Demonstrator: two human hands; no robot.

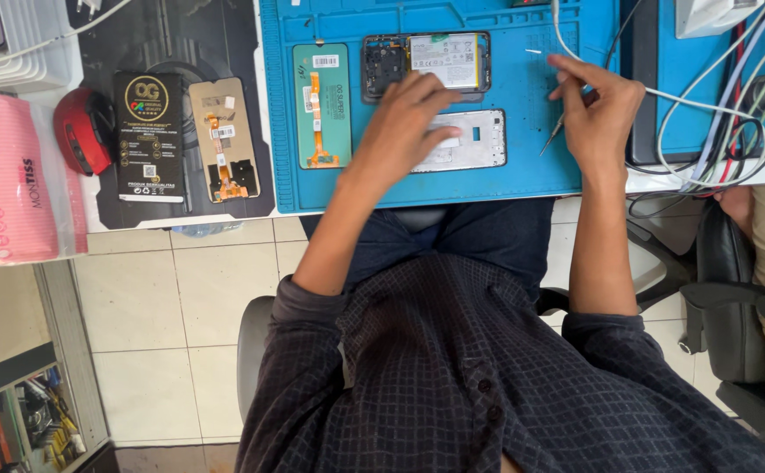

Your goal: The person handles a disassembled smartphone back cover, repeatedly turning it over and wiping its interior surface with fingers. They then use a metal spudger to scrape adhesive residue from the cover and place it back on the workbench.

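Observation:
An opened phone body (428, 61) with its battery showing lies on the blue work mat (522, 175). Below it rests a silver phone frame (479, 140). My left hand (404, 123) lies over the frame's left end, its fingers curled near the phone body's lower edge; I cannot tell if it grips anything. My right hand (597, 109) hovers at the mat's right side and pinches thin metal tweezers (554, 133) that point down-left. A teal-backed screen panel (322, 105) with an orange flex cable lies at the mat's left.
Left of the mat lie a second screen panel (224, 140), a black flat box (148, 136), a red mouse (84, 130) and a pink tissue pack (10, 180). White and coloured cables (715, 114) tangle at the right. A black chair (737, 298) stands to my right.

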